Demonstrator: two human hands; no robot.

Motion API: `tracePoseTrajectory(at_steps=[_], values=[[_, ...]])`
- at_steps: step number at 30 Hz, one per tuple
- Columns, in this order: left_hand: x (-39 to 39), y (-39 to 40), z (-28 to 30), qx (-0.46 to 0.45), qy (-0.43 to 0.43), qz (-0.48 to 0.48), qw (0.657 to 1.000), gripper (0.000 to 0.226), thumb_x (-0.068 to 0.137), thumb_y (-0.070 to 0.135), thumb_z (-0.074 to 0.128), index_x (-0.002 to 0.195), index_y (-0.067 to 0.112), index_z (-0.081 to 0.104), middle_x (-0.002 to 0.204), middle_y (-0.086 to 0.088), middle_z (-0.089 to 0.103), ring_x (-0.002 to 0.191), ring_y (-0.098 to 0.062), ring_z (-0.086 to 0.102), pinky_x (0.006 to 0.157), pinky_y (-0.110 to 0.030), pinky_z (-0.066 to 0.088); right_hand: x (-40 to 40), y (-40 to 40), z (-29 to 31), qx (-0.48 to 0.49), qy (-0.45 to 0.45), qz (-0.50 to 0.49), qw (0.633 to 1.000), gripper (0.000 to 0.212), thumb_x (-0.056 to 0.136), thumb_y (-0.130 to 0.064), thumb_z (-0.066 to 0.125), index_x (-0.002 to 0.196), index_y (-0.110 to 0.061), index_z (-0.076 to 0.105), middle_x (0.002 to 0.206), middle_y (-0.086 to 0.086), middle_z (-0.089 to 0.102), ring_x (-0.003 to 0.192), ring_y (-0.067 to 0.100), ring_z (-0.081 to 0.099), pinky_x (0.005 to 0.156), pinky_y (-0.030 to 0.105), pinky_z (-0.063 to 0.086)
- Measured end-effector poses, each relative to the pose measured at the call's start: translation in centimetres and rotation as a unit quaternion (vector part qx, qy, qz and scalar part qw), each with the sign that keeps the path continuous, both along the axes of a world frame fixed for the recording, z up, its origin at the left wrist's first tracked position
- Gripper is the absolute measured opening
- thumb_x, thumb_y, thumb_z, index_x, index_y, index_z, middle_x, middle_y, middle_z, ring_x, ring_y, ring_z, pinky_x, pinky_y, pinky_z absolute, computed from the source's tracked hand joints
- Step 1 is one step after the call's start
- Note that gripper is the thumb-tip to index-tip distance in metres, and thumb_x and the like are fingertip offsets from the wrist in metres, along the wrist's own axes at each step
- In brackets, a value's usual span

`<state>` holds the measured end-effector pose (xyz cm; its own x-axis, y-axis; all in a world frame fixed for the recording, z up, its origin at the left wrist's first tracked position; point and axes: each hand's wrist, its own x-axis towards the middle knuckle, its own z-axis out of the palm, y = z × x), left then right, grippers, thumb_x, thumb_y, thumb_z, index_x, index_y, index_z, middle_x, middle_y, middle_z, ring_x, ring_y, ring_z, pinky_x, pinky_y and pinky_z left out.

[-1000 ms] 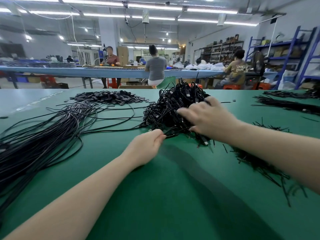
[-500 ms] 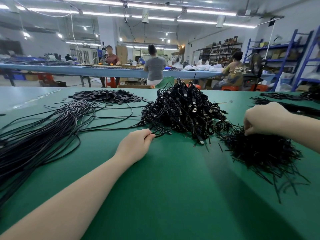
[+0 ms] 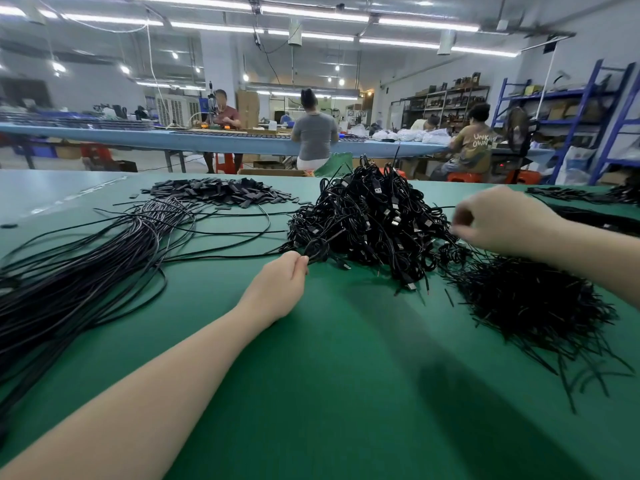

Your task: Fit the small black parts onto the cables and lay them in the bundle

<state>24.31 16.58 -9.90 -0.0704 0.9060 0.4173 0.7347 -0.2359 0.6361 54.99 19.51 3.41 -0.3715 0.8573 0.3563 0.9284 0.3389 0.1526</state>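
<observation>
Head view: left hand [image 3: 277,282] pinches one cable [image 3: 320,249] at the near-left foot of the tangled cable heap [image 3: 374,223]. Right hand [image 3: 498,220], fingers curled, blurred; contents cannot tell. Small black parts [image 3: 530,303] lie right of heap, finished bundle [image 3: 69,271] left. Suggest drawing the cable out slowly so neighbours don't snag.

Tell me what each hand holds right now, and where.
Left hand pinches a cable at the near edge of the tangled pile. Right hand is blurred; cannot tell.
</observation>
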Motion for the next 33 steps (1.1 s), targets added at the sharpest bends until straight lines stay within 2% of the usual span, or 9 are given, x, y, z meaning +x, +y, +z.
tracePoseTrajectory(at_steps=[3,4,9,14,21,26,28,30,33], values=[[0.0,0.2,0.0,-0.003,-0.053,-0.006,0.999,0.034,0.101,0.037,0.034,0.077,0.020,0.051,0.066,0.004,0.053,0.058,-0.015,0.045,0.060,-0.033,0.038,-4.0,-2.0,-1.0,0.018,0.199,0.153,0.968,0.004,0.089,-0.027,0.064,0.086,-0.024,0.065,0.072,-0.015,0.062,0.064,0.003,0.061,0.059,0.017,0.052],[-0.1,0.3,-0.1,-0.003,-0.062,-0.009,0.998,0.034,0.101,0.038,0.035,0.077,0.021,0.051,0.067,0.003,0.054,0.058,-0.015,0.044,0.060,-0.033,0.038,-5.5,-2.6,-1.7,-0.004,0.237,0.182,0.954,0.002,0.088,-0.026,0.065,0.087,-0.025,0.065,0.072,-0.016,0.063,0.064,0.002,0.062,0.059,0.017,0.053],[-0.3,0.4,-0.2,-0.004,-0.058,-0.018,0.998,0.031,0.101,0.040,0.035,0.075,0.028,0.048,0.069,0.002,0.054,0.060,-0.014,0.046,0.059,-0.033,0.038,-11.6,-2.3,-6.6,-0.017,0.300,0.218,0.928,0.003,0.088,-0.021,0.067,0.089,-0.018,0.069,0.071,-0.013,0.062,0.063,-0.001,0.057,0.068,0.021,0.051],[-0.1,0.6,-0.1,-0.029,-0.013,-0.033,0.999,0.030,0.100,0.040,0.038,0.074,0.029,0.047,0.070,0.007,0.056,0.065,-0.014,0.051,0.063,-0.033,0.040,-14.5,-1.3,-8.0,-0.005,0.340,0.240,0.909,0.002,0.087,-0.022,0.067,0.085,-0.021,0.068,0.072,-0.010,0.064,0.067,0.008,0.061,0.069,0.031,0.053],[0.3,0.3,0.1,-0.018,0.047,-0.051,0.997,0.032,0.100,0.040,0.039,0.074,0.022,0.040,0.078,-0.009,0.061,0.074,-0.031,0.057,0.069,-0.043,0.047,-15.0,-1.0,-7.8,-0.003,0.349,0.246,0.904,0.005,0.087,-0.024,0.066,0.083,-0.025,0.065,0.070,-0.012,0.063,0.066,0.007,0.061,0.067,0.032,0.053],[0.6,-0.2,0.3,-0.015,0.097,-0.054,0.994,0.032,0.101,0.039,0.038,0.074,0.022,0.037,0.073,-0.007,0.055,0.072,-0.035,0.053,0.067,-0.045,0.046,-14.7,-1.3,-7.9,-0.018,0.352,0.237,0.905,0.003,0.088,-0.024,0.066,0.085,-0.023,0.066,0.071,-0.010,0.064,0.066,0.008,0.061,0.068,0.031,0.053],[0.9,-0.4,0.1,0.007,0.159,-0.030,0.987,0.028,0.101,0.039,0.036,0.092,0.016,0.049,0.082,-0.010,0.061,0.077,-0.038,0.057,0.063,-0.041,0.043,-14.7,-1.6,-7.6,-0.029,0.323,0.240,0.915,0.003,0.088,-0.025,0.065,0.085,-0.024,0.066,0.074,-0.010,0.065,0.069,0.009,0.061,0.070,0.033,0.053],[1.2,-0.5,0.1,0.076,0.278,0.008,0.958,0.032,0.101,0.038,0.034,0.108,0.013,0.052,0.093,-0.009,0.067,0.082,-0.036,0.061,0.061,-0.034,0.033,-14.5,-1.5,-6.6,-0.055,0.264,0.251,0.930,0.003,0.087,-0.027,0.065,0.085,-0.026,0.067,0.076,-0.010,0.066,0.072,0.009,0.060,0.071,0.033,0.053],[1.5,-0.9,0.7,0.155,0.367,-0.012,0.917,0.029,0.102,0.038,0.033,0.103,0.015,0.052,0.098,-0.004,0.067,0.090,-0.029,0.061,0.070,-0.035,0.029,-13.5,-0.6,-4.2,-0.141,0.200,0.241,0.939,0.006,0.085,-0.032,0.068,0.081,-0.028,0.069,0.075,-0.013,0.067,0.070,0.001,0.061,0.069,0.023,0.052]])
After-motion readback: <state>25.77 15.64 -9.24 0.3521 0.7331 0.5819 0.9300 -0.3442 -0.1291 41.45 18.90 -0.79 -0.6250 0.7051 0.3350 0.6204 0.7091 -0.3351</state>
